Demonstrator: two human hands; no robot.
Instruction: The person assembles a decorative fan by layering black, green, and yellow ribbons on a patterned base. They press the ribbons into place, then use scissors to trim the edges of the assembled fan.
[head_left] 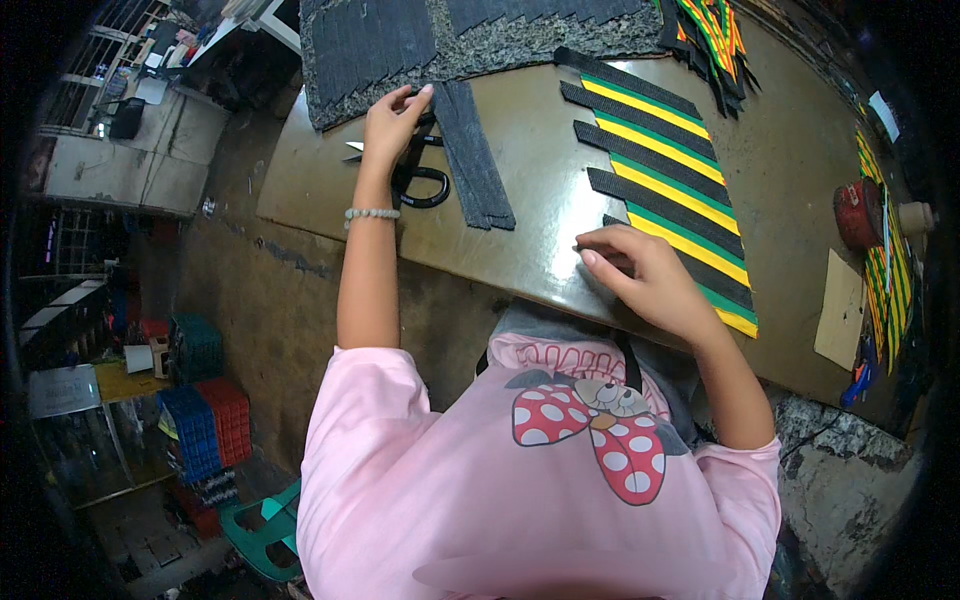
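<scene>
My left hand (393, 128) reaches to the far side of the table, its thumb and forefinger apart at the upper end of a small stack of black fabric strips (476, 165). Under its wrist lie black-handled scissors (425, 188), partly covered by my arm. My right hand (650, 275) is closed near the front edge, thumb and forefinger together; a small dark bit shows at the fingertips, too little to name. It rests over the near left end of an overlapped row of black, green and yellow striped strips (670, 170), hiding part of it.
At the back, a speckled grey board (500, 55) bears rows of black strips. More coloured strips (712, 35) lie beside it. On the right are a dark red round object (857, 215), cardboard (840, 310) and further striped strips. Crates (205, 430) and a green chair (262, 535) stand on the left.
</scene>
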